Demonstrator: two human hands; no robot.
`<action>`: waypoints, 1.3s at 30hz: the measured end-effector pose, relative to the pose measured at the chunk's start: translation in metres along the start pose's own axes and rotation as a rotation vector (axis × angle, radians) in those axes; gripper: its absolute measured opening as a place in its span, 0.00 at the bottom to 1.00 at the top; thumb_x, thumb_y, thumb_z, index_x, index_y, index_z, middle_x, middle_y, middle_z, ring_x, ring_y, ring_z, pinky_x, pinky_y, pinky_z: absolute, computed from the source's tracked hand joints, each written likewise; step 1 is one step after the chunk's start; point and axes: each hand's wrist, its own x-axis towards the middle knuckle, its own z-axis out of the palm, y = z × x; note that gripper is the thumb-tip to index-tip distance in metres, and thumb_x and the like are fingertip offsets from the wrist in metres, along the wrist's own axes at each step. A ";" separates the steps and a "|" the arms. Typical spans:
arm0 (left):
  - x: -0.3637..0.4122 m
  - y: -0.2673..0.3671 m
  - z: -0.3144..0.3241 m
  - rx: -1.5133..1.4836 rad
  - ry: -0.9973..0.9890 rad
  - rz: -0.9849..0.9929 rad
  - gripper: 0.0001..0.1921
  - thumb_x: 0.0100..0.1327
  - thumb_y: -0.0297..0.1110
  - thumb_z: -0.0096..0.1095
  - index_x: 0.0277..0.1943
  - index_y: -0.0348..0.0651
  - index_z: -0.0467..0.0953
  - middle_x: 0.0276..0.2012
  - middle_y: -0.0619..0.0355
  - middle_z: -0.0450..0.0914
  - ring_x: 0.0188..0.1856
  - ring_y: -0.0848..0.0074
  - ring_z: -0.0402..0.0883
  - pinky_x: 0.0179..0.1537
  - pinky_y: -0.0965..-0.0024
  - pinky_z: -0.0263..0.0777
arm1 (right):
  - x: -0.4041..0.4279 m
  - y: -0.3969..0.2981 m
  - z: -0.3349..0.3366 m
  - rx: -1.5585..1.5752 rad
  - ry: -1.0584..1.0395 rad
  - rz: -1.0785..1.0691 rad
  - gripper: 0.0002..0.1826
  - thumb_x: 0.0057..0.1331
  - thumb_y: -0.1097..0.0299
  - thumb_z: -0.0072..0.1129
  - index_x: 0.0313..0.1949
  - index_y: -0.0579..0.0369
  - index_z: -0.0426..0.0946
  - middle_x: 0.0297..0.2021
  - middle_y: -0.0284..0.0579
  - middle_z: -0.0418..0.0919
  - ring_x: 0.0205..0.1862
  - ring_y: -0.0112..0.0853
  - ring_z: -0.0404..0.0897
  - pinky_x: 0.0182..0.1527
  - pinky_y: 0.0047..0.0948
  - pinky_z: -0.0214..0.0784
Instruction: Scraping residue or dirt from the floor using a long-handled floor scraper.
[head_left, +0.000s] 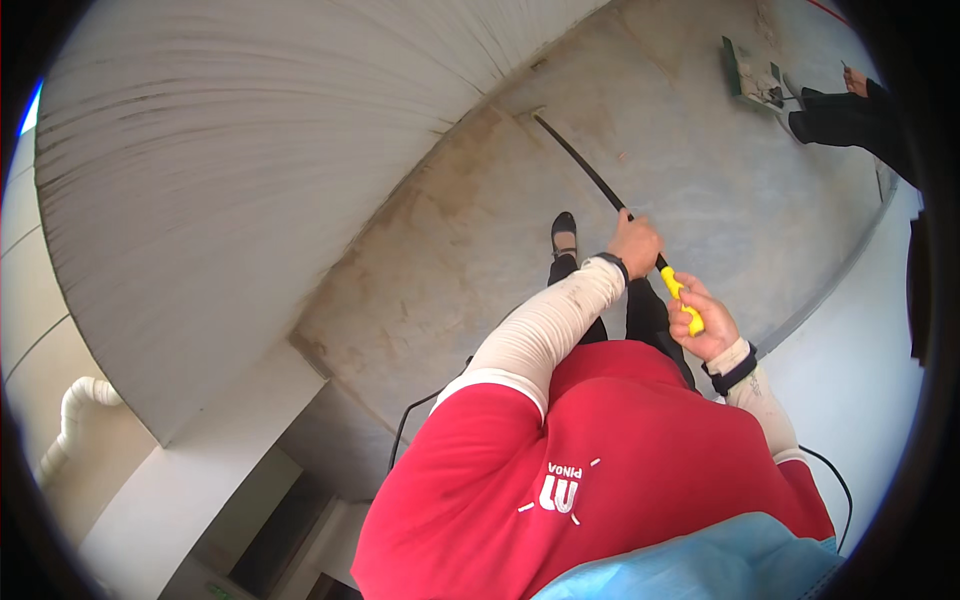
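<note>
My left hand (637, 244) is wrapped around the black shaft of a long-handled floor tool (581, 160), partway down its length. My right hand (703, 319) holds the yellow grip (691, 315) at the top end of the same shaft. The pole slants away from me to the concrete floor (480, 247). Its small, narrow head (534, 112) rests there near the foot of the wall; whether it is a scraper or another kind of head I cannot tell. Brown staining covers the floor around it.
A tall pale wall (247, 187) with dark streaks rises on the left. At the upper right, another person's hand (853, 81) and dark-trousered legs (840, 120) are beside a green long-handled dustpan (754, 79) with debris in it. My shoe (564, 229) is below the pole.
</note>
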 end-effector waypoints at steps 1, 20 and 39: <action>0.012 -0.026 0.000 0.052 0.047 -0.050 0.05 0.51 0.38 0.61 0.30 0.51 0.81 0.33 0.60 0.79 0.44 0.68 0.74 0.51 0.48 0.58 | 0.022 -0.011 0.012 -0.034 -0.034 -0.015 0.17 0.64 0.72 0.49 0.52 0.43 0.63 0.29 0.40 0.66 0.22 0.21 0.61 0.23 0.19 0.55; -0.016 -0.036 0.011 0.022 -0.014 -0.110 0.06 0.51 0.41 0.62 0.28 0.51 0.80 0.29 0.63 0.78 0.43 0.69 0.72 0.41 0.52 0.59 | 0.034 0.004 -0.004 -0.118 -0.084 0.091 0.15 0.64 0.73 0.48 0.49 0.41 0.63 0.29 0.39 0.65 0.23 0.21 0.62 0.24 0.19 0.56; -0.034 -0.006 -0.010 -0.170 0.165 -0.181 0.07 0.51 0.41 0.62 0.25 0.50 0.78 0.28 0.63 0.77 0.42 0.66 0.72 0.40 0.50 0.59 | 0.006 0.008 0.020 0.188 -0.040 0.130 0.10 0.60 0.77 0.50 0.37 0.43 0.66 0.27 0.40 0.65 0.20 0.22 0.61 0.22 0.21 0.54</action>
